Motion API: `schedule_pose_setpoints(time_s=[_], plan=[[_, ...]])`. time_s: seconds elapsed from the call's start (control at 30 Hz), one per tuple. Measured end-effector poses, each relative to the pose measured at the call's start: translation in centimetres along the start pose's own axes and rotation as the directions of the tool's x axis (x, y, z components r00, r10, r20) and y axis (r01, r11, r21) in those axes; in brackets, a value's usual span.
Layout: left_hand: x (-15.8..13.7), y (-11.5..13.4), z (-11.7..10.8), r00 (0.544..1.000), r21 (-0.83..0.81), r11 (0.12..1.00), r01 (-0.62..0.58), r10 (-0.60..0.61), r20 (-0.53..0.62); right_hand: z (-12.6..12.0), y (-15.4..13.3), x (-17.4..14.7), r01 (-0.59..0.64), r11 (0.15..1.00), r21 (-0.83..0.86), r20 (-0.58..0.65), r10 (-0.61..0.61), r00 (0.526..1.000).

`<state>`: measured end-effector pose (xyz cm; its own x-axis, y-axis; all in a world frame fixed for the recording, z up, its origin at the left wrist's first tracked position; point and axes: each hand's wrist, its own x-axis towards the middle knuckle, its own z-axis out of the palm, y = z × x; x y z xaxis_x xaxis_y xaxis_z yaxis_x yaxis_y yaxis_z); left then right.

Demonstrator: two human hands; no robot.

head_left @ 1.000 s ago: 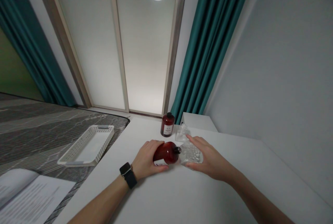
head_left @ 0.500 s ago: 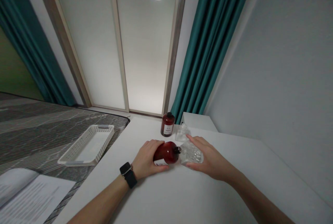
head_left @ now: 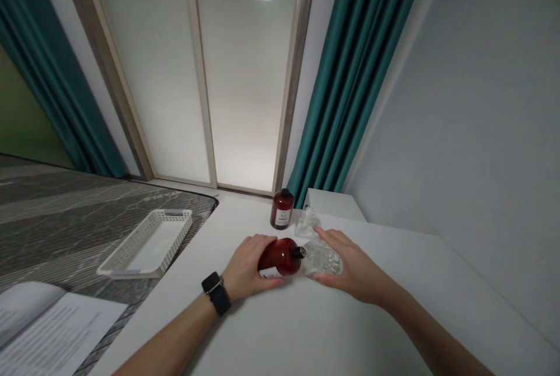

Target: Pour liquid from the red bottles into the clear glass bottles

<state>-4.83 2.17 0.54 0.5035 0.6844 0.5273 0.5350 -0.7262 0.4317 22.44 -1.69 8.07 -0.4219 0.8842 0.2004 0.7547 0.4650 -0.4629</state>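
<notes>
My left hand (head_left: 247, 268) is wrapped round a reddish-brown bottle (head_left: 284, 255) with a white label and a dark neck. The bottle is tilted onto its side, its neck pointing right. My right hand (head_left: 350, 262) grips a clear textured glass bottle (head_left: 321, 258), also tilted, close to the brown bottle's neck; I cannot tell whether the two touch. Behind them stands a second reddish-brown bottle (head_left: 282, 210), upright with a black cap. Beside it is another clear glass piece (head_left: 307, 223), partly hidden by the nearer glass and my right fingers.
Both hands work over a white table (head_left: 280, 329). On the dark striped surface at the left lie a white perforated basket (head_left: 126, 274) and an open book (head_left: 65, 329). A white box-like cabinet (head_left: 336, 204) stands behind the table, before a teal curtain (head_left: 350, 90).
</notes>
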Motion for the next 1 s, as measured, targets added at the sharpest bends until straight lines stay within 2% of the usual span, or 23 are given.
schedule_pose_setpoints(time_s=[1.0], plan=[[0.05, 0.26, -0.11, 1.000, -0.015, 1.000, -0.001, 0.001, -0.004, -0.68, -0.82, 0.08, -0.009, 1.000, -0.007, 0.024, 0.009, 1.000]])
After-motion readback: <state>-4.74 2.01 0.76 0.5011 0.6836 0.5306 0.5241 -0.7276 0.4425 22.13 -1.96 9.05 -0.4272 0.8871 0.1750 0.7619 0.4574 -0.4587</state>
